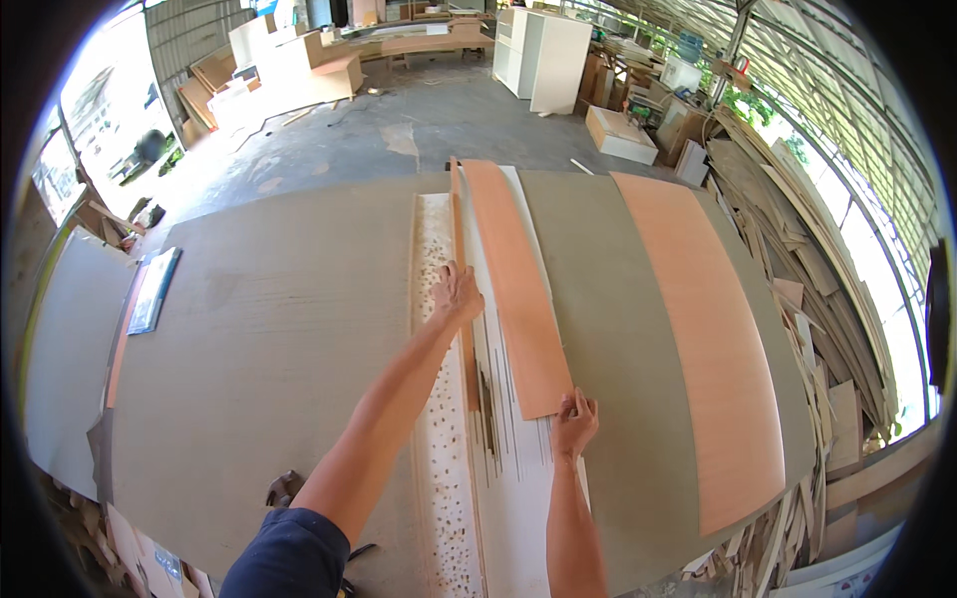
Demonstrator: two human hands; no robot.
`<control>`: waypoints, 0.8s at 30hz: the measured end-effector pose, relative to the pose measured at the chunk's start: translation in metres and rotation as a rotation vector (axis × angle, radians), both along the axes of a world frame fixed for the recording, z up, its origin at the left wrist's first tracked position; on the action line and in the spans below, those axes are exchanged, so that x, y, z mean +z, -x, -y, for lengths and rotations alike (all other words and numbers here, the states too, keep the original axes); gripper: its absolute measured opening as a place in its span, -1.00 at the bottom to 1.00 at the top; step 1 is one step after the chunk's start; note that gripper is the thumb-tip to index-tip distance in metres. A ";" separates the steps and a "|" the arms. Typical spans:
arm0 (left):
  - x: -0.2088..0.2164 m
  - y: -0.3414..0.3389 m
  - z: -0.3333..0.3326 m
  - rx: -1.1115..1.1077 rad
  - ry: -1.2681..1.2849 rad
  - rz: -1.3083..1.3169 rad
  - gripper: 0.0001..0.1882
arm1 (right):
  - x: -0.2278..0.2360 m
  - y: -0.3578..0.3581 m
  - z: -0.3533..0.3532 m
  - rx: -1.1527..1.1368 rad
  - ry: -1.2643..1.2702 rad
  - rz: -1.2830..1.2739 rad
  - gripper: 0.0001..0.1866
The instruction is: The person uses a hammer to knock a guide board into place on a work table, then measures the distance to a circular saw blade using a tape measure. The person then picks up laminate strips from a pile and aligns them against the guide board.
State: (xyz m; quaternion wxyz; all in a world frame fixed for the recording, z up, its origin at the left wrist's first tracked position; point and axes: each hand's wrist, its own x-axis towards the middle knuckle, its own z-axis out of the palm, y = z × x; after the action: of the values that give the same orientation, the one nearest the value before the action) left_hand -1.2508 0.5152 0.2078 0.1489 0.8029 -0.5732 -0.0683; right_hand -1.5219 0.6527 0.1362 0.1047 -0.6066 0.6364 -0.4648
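A long reddish-tan veneer strip (516,299) lies lengthwise over a white sheet (520,498) with dark lines on it. At the strip's near right corner, my right hand (575,427) is closed, pinching the edge between thumb and fingers. Farther up and to the left, my left hand (459,293) has its fingers curled over a narrow wooden strip (468,364) that runs beside the white sheet. Left of that is a pale speckled board (441,468). A dark slender piece (486,414) rests along the white sheet.
The large grey-brown work surface (259,299) spreads on both sides. Another wide veneer sheet (713,349) lies on its right part. A flat blue-edged package (155,289) sits at the far left. Stacked timber offcuts (817,269) line the right side; white cabinets (543,58) stand beyond.
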 end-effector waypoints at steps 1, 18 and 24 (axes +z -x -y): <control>-0.007 0.000 0.006 -0.009 -0.009 -0.008 -0.53 | 0.000 -0.001 -0.001 -0.009 -0.009 -0.008 -0.72; -0.015 0.004 0.028 -0.156 -0.155 0.297 -0.67 | 0.001 0.001 -0.001 0.017 -0.091 0.167 -0.73; -0.009 -0.079 0.038 0.125 0.090 -0.147 -0.69 | -0.002 -0.016 -0.002 0.045 -0.049 0.146 -0.74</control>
State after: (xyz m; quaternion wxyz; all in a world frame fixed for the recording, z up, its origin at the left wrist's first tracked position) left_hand -1.1721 0.4773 0.1984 0.2307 0.8225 -0.5118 -0.0919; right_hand -1.5064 0.6549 0.1345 0.1762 -0.5826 0.6242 -0.4898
